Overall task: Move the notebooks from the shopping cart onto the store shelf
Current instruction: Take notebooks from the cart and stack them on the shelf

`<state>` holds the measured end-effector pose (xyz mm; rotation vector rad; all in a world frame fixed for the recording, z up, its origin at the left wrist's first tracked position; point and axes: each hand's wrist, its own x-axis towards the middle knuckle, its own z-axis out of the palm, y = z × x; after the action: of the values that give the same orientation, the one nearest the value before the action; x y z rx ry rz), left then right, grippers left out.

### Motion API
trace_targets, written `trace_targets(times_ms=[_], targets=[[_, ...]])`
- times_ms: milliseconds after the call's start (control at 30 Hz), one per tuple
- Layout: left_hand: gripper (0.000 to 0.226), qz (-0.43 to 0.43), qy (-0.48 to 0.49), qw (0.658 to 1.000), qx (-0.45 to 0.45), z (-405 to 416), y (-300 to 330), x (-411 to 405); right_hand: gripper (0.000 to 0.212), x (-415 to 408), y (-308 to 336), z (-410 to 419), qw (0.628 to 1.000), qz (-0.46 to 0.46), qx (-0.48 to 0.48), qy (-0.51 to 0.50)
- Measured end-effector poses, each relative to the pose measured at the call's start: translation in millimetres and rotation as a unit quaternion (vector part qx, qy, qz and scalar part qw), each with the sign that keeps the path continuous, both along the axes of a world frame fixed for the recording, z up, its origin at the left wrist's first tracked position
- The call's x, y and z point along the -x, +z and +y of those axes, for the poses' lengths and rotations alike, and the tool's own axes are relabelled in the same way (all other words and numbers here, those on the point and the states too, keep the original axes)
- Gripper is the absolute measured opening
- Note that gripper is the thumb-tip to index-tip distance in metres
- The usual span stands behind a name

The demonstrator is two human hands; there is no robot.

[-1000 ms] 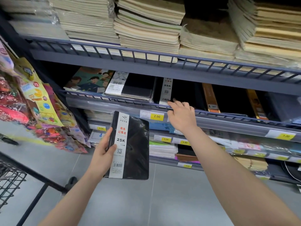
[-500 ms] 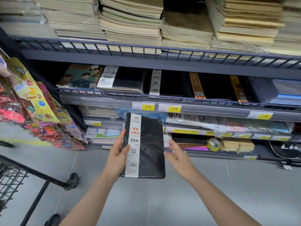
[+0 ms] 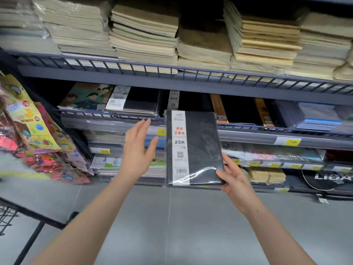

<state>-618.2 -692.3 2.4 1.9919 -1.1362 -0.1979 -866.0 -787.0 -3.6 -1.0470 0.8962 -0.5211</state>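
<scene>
One black notebook (image 3: 198, 148) pinched by right hand (image 3: 234, 176) — left hand (image 3: 136, 150) beside it, fingers straight.

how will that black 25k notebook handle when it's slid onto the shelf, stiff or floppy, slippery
Probably stiff: the black 25K notebook stays flat though the right hand pinches only its lower right corner. Likely slippery, since glossy plastic wrap glints near that grip. It should slide easily over the wire shelf rail, but could slip from a one-corner hold.
</scene>
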Motion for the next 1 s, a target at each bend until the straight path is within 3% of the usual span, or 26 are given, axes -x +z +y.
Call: trace_targets(times_ms=[100, 167, 267, 500, 567, 633, 733, 833, 1000], targets=[[0.051, -0.234, -0.014, 0.972, -0.024, -22, 14, -50, 0.057, -14, 11, -21, 1.0, -0.006, 0.025, -0.016], [0.057, -0.298, -0.036, 0.949, -0.095, -37, 15, -71, 0.056, -29, 14, -34, 0.999, -0.01, 0.04, -0.029], [0.064, -0.339, -0.056, 0.925, -0.164, -48, 1, -85, 0.055, -58, 14, -54, 0.997, -0.011, 0.031, -0.077], [0.067, -0.37, -0.017, 0.922, -0.109, -55, -21, -87, 0.053, -131, 14, -98, 0.99, -0.049, 0.047, -0.123], [0.068, -0.375, -0.014, 0.922, -0.098, -55, -25, -88, 0.047, -145, 11, -107, 0.988, -0.013, 0.071, -0.138], [0.069, -0.379, -0.013, 0.921, -0.088, -56, -27, -88, 0.048, -149, 7, -116, 0.974, 0.108, 0.14, -0.14], [0.071, -0.374, -0.01, 0.924, -0.083, -56, -27, -88, 0.047, -141, 2, -111, 0.882, 0.319, 0.334, -0.094], [0.072, -0.374, -0.013, 0.924, -0.083, -55, -26, -88, 0.041, -131, -10, -87, 0.757, 0.352, 0.546, -0.06], [0.074, -0.379, -0.009, 0.922, -0.074, -56, -29, -90, 0.051, -129, -36, -61, 0.67, 0.385, 0.622, 0.128]])
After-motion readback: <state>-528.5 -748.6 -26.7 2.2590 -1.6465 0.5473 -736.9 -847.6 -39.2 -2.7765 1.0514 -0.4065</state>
